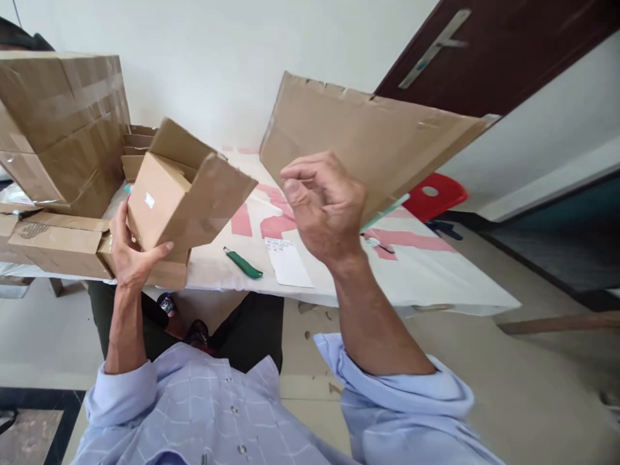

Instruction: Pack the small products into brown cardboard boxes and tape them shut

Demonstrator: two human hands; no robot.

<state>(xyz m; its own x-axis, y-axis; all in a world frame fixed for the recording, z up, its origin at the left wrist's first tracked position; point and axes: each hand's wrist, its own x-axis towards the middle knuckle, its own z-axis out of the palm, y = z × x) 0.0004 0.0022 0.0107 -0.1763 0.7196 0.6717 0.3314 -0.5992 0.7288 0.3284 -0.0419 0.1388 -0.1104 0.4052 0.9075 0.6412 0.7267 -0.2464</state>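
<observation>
My left hand grips a small cardboard box from its near side, thumb along the bottom edge. The box is tilted, its top flaps stand up, and a small white label is on one face. In the middle of the view my right hand is raised, its fingers curled in a pinch; anything between them is too small or hidden to tell. Behind it stands a large cardboard panel. On the table below lie a green utility knife and a white label sheet with some printed labels at one end.
A large taped carton stands at the left, with a low open carton in front of it. White covering with pink tape lies over the table. A red chair or stool is behind, near the dark door.
</observation>
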